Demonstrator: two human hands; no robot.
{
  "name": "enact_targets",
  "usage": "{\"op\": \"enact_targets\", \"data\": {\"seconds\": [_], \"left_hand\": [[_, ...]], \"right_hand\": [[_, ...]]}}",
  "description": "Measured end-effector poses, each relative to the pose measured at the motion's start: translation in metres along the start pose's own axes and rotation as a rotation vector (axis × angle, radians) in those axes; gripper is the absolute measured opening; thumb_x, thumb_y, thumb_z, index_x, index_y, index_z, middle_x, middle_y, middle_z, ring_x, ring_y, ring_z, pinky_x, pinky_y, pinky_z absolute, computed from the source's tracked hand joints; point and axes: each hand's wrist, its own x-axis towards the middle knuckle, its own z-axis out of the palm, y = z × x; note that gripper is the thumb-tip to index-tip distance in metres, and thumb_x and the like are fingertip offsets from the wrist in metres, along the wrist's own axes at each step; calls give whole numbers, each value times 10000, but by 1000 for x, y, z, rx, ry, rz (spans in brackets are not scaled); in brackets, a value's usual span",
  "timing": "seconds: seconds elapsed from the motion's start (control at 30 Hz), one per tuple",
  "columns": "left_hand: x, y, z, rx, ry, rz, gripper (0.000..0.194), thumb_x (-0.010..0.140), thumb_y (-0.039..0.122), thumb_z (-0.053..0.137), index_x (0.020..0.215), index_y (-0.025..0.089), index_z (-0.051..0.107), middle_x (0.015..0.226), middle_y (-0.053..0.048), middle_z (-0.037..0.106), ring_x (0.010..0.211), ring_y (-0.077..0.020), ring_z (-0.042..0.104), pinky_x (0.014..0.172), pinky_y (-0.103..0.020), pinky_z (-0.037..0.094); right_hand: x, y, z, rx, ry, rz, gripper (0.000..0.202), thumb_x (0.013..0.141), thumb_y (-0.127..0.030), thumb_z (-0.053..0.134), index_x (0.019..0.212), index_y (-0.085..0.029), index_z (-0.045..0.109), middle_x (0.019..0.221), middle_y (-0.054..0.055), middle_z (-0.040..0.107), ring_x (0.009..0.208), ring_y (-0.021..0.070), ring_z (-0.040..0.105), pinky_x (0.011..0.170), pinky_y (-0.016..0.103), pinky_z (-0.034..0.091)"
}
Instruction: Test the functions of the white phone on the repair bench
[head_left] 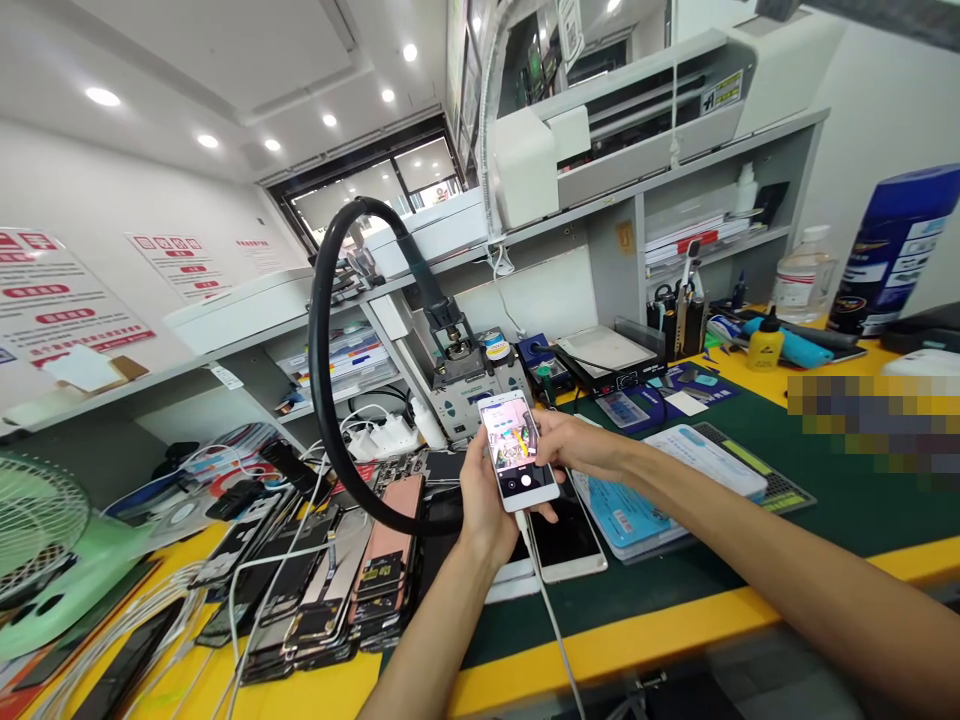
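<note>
My left hand (484,495) is wrapped round a white smartphone (523,450), held up above the bench. The lit screen shows a camera view with a white shutter button. My right hand (574,445) grips the phone's right edge, with a digit over the lower part of the screen; its other fingers are partly hidden. A white cable (547,590) runs from the phone's bottom end down past the bench edge. Under the phone, a second phone with a dark screen (566,540) lies on the green mat (645,590).
Stacked phone parts (322,600) and loose cables cover the left side, beside a green fan (45,540). A thick black hose (322,350) arches from the hot-air station (480,390). Blue packages (630,510) lie right of the phones. A yellow bottle (765,342) stands farther right.
</note>
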Motion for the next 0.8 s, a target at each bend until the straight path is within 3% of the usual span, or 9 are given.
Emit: {"op": "enact_targets", "data": {"seconds": [0.1, 0.27, 0.57, 0.8], "left_hand": [[1, 1, 0, -7, -12, -15, 550, 979, 504, 391, 1317, 104, 558, 964, -150, 717, 743, -267, 727, 490, -319, 591], [2, 1, -2, -7, -10, -39, 576, 978, 528, 367, 1285, 86, 574, 938, -156, 717, 740, -270, 728, 488, -319, 588], [4, -1, -7, -26, -61, -43, 554, 959, 509, 421, 1296, 94, 567, 924, -160, 726, 733, -272, 730, 488, -318, 587], [7, -3, -13, -21, -114, -40, 610, 947, 575, 411, 1259, 84, 595, 953, -189, 725, 760, -299, 732, 452, -314, 574]], "right_hand": [[0, -3, -5, 19, -40, 10, 490, 609, -65, 604, 1084, -168, 535, 819, 21, 640, 597, 123, 545, 438, 203, 400], [0, -4, -9, 26, -92, 25, 497, 624, -55, 595, 1106, -164, 541, 798, 20, 648, 530, 108, 528, 457, 217, 418], [-3, -8, -8, -72, -43, 69, 455, 760, -169, 683, 1191, -181, 537, 845, 34, 650, 546, 99, 498, 469, 215, 415], [-5, -14, 0, 81, -13, 87, 395, 753, -166, 598, 1146, -153, 560, 647, -16, 522, 513, 112, 403, 442, 216, 391]]}}
